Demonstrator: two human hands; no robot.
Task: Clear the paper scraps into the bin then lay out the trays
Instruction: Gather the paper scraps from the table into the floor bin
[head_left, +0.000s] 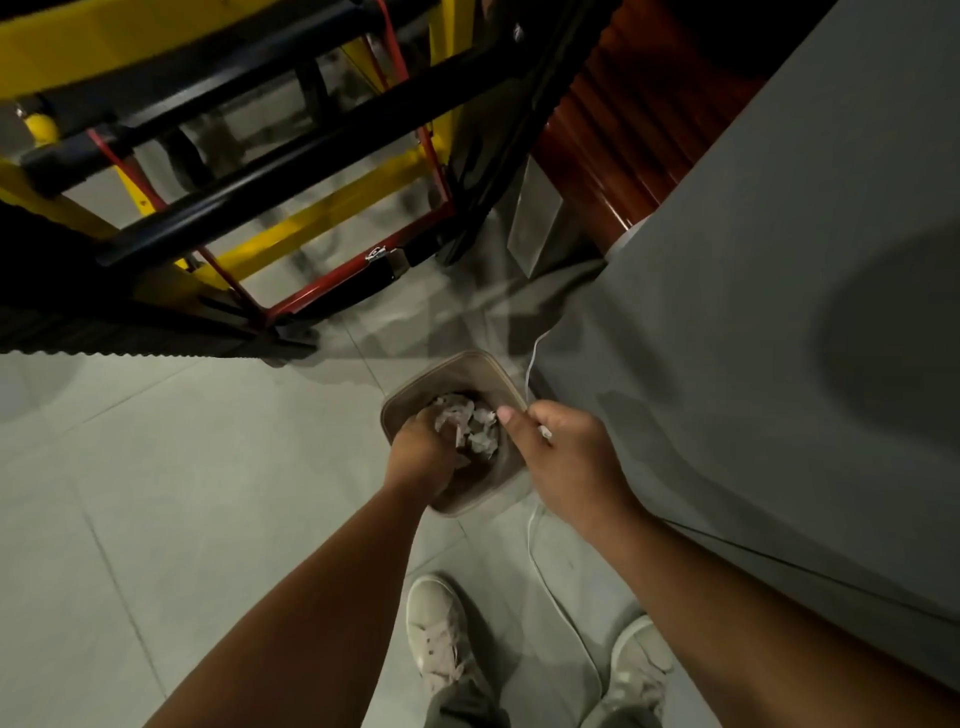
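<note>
A small beige bin (470, 371) stands on the tiled floor beside the grey table. Crumpled white paper scraps (475, 423) lie inside it. My left hand (423, 457) reaches down into the bin with its fingers curled among the scraps. My right hand (566, 460) hovers over the bin's right rim, fingers closed, with a small white scrap (544, 431) pinched at the fingertips. No trays are in view.
A grey table (779, 312) fills the right side. A black, yellow and red metal frame (291, 171) stands at the back left. A white cable (535, 551) runs down past the bin. My two shoes (439, 634) are on the floor below.
</note>
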